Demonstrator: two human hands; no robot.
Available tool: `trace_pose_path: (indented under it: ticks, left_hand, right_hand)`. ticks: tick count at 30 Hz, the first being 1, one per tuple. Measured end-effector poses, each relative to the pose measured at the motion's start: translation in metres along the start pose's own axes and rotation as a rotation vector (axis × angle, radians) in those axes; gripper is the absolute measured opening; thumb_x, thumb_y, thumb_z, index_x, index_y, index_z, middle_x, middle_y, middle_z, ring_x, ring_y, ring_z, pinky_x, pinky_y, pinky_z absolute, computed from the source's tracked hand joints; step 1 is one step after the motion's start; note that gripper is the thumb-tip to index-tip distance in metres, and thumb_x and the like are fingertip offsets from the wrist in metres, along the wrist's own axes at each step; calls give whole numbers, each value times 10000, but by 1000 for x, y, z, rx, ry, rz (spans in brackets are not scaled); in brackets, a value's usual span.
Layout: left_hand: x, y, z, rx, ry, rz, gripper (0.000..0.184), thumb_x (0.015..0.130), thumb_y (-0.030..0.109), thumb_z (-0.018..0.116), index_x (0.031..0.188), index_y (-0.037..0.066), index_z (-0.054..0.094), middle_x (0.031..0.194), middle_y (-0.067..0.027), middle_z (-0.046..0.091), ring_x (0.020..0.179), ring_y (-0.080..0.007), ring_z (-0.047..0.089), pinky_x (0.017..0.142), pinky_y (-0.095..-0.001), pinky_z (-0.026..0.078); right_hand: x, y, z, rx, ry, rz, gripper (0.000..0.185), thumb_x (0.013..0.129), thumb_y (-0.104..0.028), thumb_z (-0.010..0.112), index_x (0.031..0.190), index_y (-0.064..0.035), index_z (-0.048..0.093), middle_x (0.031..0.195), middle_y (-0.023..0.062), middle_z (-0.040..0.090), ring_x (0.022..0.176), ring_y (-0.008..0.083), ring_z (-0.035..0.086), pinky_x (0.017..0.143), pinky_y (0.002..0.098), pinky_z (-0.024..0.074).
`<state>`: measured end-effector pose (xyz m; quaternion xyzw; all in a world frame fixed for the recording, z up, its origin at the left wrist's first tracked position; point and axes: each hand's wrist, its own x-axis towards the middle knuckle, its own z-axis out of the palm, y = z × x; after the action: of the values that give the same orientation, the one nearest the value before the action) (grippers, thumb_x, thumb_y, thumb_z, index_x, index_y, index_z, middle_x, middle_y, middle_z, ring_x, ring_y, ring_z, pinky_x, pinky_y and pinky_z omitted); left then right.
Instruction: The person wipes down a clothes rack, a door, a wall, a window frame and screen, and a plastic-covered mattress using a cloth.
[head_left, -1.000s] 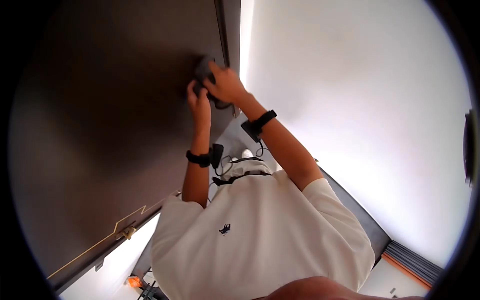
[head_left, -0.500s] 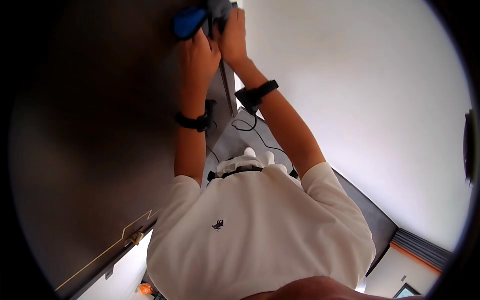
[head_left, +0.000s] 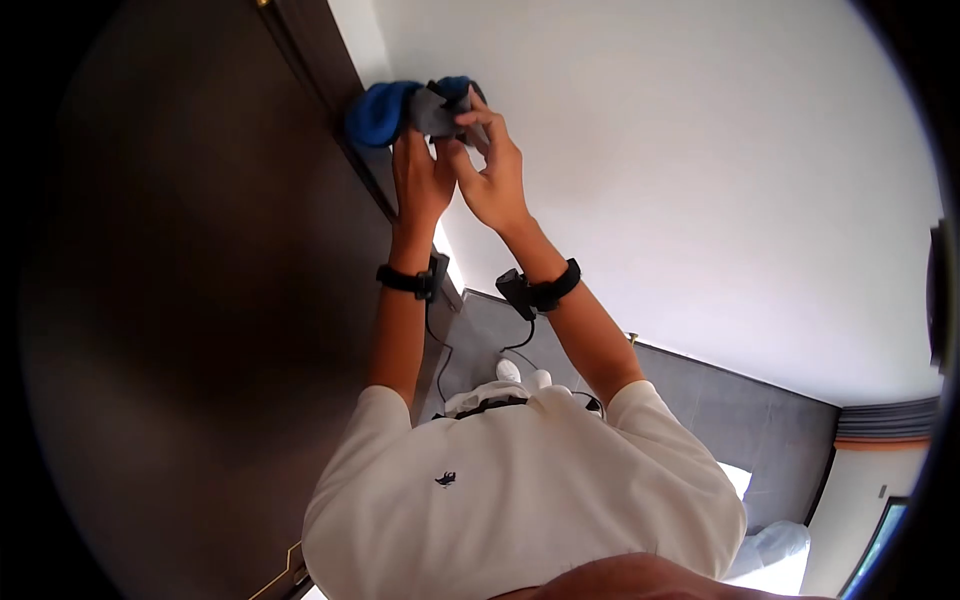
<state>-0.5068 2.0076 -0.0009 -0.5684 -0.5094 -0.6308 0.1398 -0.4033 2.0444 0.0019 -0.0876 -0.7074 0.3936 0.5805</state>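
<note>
Both my hands are raised in front of a dark panel and a white wall, on a soft, bulging blue item [head_left: 378,115] with a grey middle part and black edges. Its exact kind I cannot make out. My left hand [head_left: 422,180] grips it from below, fingertips partly hidden behind it. Bent fingers and thumb of my right hand [head_left: 490,170] hold the grey part at its right side. A second blue bulge shows behind the grey part. Each wrist wears a black strap with a small box and a cable.
The dark door-like panel [head_left: 200,300] fills the left side, with a dark frame edge [head_left: 325,95] beside the white wall [head_left: 680,180]. Cables hang by my body above the grey tiled floor [head_left: 690,400]. A clear plastic-covered thing [head_left: 775,550] stands at lower right.
Both hands and the blue-and-grey item now appear lower in view, against the panel's edge and white wall. My right hand's fingers have spread more around the grey part. The view has shifted.
</note>
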Motion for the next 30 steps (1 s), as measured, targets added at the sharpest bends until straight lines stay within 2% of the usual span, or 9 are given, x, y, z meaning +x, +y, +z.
trace_pose_path:
  ticks: [2, 5, 10, 13, 16, 22, 23, 28, 30]
  left_hand:
    - [15, -19, 15, -39, -112, 72, 293, 906, 71, 560, 1188, -5, 563, 989, -201, 656, 873, -398, 627, 768, -437, 505]
    - [29, -33, 55, -110, -136, 157, 297, 901, 72, 560, 1190, 6, 577, 1088, -186, 634, 1036, -403, 559, 899, -458, 442]
    - [22, -10, 85, -18, 35, 216, 351, 912, 129, 563, 1239, -1, 551, 1257, -226, 528, 1179, -416, 450, 1039, -492, 338]
    - [-27, 10, 89, -64, 27, 104, 294, 894, 96, 542, 1174, 14, 576, 1142, -184, 576, 1093, -373, 500, 1002, -473, 375]
    - [-100, 8, 86, -180, -221, -160, 245, 868, 34, 507, 1094, 20, 601, 1021, -136, 630, 1008, -325, 561, 940, -448, 424]
    - [-109, -9, 76, 44, -196, 204, 452, 815, 22, 642, 1252, -42, 548, 1238, -252, 540, 1160, -437, 500, 1007, -491, 397]
    - [-63, 9, 73, 61, -158, 292, 387, 849, 12, 614, 1232, -27, 574, 1194, -235, 578, 1128, -424, 532, 982, -474, 416]
    - [58, 81, 59, -18, -319, 478, 212, 950, 79, 565, 1142, 8, 622, 1113, -199, 625, 986, -399, 576, 889, -428, 452]
    - [45, 93, 74, -64, -329, 465, 233, 869, 18, 560, 1095, 33, 612, 1129, -203, 605, 1067, -423, 530, 964, -527, 386]
  right_hand:
    - [-3, -11, -9, -98, -13, -59, 467, 892, -73, 604, 1321, 9, 440, 1522, 278, 344, 1278, 415, 526, 1027, 425, 466]
    - [-9, -12, -21, -317, -12, -109, 650, 902, -159, 623, 1469, -13, 339, 1554, 279, 266, 1396, 444, 354, 1116, 478, 359]
    - [-24, -3, -62, -555, -3, -102, 680, 897, -181, 636, 1483, -18, 332, 1526, 268, 304, 1393, 442, 343, 1129, 461, 344]
    - [-53, -24, -76, -458, -137, 138, 652, 911, -179, 632, 1482, -44, 348, 1499, 228, 339, 1290, 389, 491, 983, 435, 524]
    - [-114, -1, -91, -461, -228, 367, 649, 924, -191, 641, 1475, -21, 342, 1501, 224, 324, 1204, 371, 557, 941, 431, 557]
    - [-155, 26, -118, -243, -438, 592, 723, 993, -316, 570, 1536, -15, 197, 1251, 235, 597, 919, 366, 674, 847, 405, 537]
    - [-126, -3, -119, -238, -398, 529, 762, 1006, -321, 549, 1558, -35, 108, 1124, 227, 663, 886, 355, 682, 818, 388, 529]
    - [-66, -55, -99, -115, -149, 334, 802, 951, -239, 625, 1554, -49, 132, 1245, 223, 597, 1026, 362, 633, 916, 420, 530]
    - [-68, -48, -97, -126, -46, 259, 813, 921, -188, 661, 1545, -42, 161, 1266, 221, 580, 1083, 367, 610, 936, 425, 527]
